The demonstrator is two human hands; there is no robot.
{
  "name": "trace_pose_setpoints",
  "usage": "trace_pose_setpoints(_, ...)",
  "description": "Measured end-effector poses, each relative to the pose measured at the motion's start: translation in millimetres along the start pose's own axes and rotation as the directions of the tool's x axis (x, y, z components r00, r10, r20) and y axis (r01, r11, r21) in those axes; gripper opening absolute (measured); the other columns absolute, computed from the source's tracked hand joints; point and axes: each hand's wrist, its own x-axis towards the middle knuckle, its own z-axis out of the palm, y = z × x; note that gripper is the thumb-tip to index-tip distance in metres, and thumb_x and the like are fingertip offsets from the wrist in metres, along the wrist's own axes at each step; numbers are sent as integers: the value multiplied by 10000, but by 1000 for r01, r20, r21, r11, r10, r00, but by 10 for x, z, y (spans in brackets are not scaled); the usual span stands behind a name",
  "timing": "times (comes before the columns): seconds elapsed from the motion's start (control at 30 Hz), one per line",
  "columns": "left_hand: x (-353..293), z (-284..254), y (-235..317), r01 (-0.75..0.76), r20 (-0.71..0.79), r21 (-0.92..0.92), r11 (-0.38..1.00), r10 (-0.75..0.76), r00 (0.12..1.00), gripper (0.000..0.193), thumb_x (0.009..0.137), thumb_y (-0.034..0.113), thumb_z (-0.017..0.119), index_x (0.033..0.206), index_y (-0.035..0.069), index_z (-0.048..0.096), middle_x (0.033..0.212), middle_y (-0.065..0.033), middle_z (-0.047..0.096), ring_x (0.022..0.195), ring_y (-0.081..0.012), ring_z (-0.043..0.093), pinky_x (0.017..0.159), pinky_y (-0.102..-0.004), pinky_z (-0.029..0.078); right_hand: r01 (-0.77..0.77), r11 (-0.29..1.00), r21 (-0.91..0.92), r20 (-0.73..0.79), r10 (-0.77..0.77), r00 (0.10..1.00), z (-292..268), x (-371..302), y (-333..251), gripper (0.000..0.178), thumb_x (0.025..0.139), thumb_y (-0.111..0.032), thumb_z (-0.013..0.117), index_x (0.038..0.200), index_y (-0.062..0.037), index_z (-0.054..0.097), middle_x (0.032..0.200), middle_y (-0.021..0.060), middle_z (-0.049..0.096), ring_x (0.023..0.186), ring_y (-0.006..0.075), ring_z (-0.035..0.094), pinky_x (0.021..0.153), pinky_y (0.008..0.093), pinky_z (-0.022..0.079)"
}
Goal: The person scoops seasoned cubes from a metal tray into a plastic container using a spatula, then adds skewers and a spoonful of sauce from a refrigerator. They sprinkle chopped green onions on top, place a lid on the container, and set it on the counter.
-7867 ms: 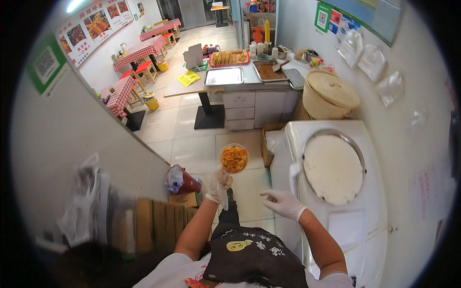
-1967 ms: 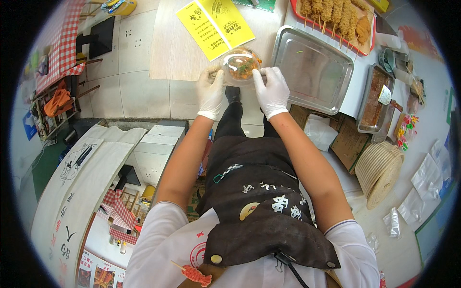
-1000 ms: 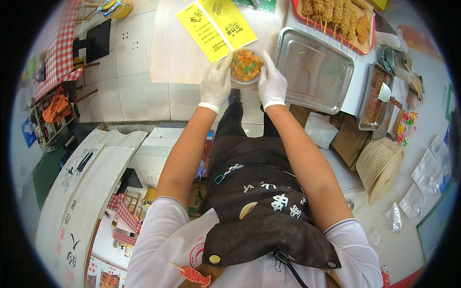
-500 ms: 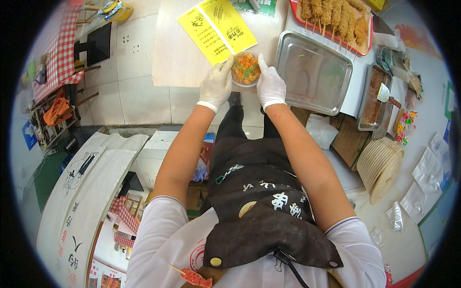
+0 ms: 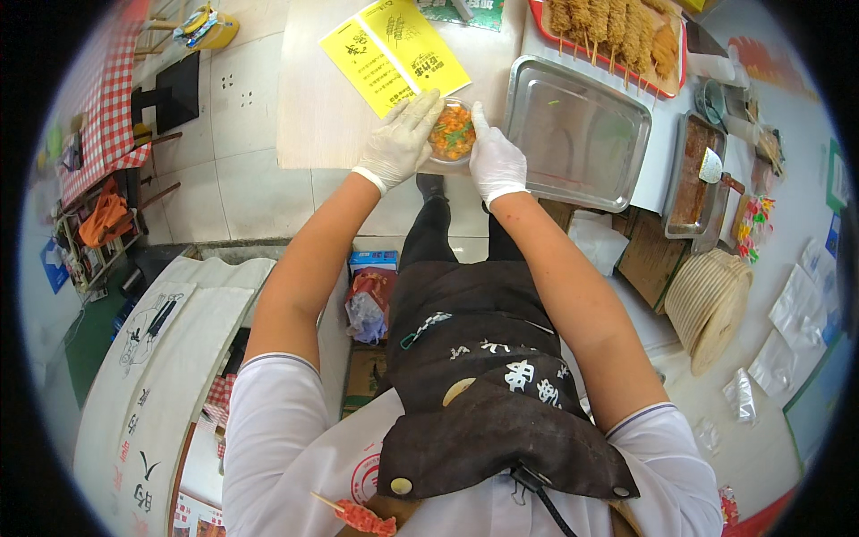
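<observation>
A clear round bowl (image 5: pixel 454 132) of orange diced food with green herb bits sits at the front edge of the pale wooden table (image 5: pixel 309 116). My right hand (image 5: pixel 497 159), in a white glove, grips the bowl's right side, thumb up along the rim. Also gloved, my left hand (image 5: pixel 401 140) lies against the left side with its fingers stretched out, over the near corner of a yellow printed sheet (image 5: pixel 394 58).
A metal tray (image 5: pixel 577 134) stands right of the bowl. Behind it is a red-rimmed tray of breaded skewers (image 5: pixel 617 31). Farther right, a metal pan of brown sauce (image 5: pixel 693 170) holds a brush (image 5: pixel 713 170). A round woven lid (image 5: pixel 716 304) is below the pan.
My left hand has turned, its fingers now stretched out beside the bowl instead of the thumb along the rim. My left forearm swung outward. The right hand keeps its grip.
</observation>
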Motion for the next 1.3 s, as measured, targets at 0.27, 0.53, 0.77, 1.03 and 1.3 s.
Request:
trace_pose_setpoints(0.27,-35,-44,146,39,46,94,995,-44,998,961,939,584,731,1687,84,392,1740,-154,400,1624,-344,355,1347,-525,247,-16,981,194,10,14,1000,-2,-102,-12,774,1051,-140,544,1755,-190,227,1161,257,712,1030,445,744,960,554,583)
trace_pose_setpoints(0.53,154,11,292,23,8,68,997,-24,1000,1086,796,661,835,1641,88,460,1689,-204,440,1608,-361,377,1342,-509,256,-170,888,428,186,97,978,24,-322,-76,796,1079,-112,488,1773,-164,102,1186,381,706,1096,530,695,981,578,530)
trace_pose_setpoints(0.77,193,113,275,-43,38,161,986,37,999,1015,833,608,836,1636,96,484,1721,-214,394,1606,-411,364,1326,-521,293,-142,817,559,113,94,989,76,-359,-17,734,1098,-161,485,1767,-249,194,1222,373,701,1116,550,680,1006,576,525)
trace_pose_setpoints(1.03,211,67,349,2,28,122,993,-5,1000,956,823,497,811,1632,99,492,1698,-220,414,1570,-446,397,1290,-540,340,-78,710,700,4,105,994,307,-375,-27,761,1111,-190,529,1774,-248,160,1441,329,642,1283,502,642,1096,519,503)
trace_pose_setpoints(1.3,43,58,608,290,-52,-257,922,-313,948,840,924,224,705,1643,-59,376,1593,-356,452,1454,-509,476,1253,-528,382,-268,317,910,204,219,954,549,-368,49,539,1146,-309,523,1590,-3,514,1437,247,689,1356,390,639,1147,427,469)
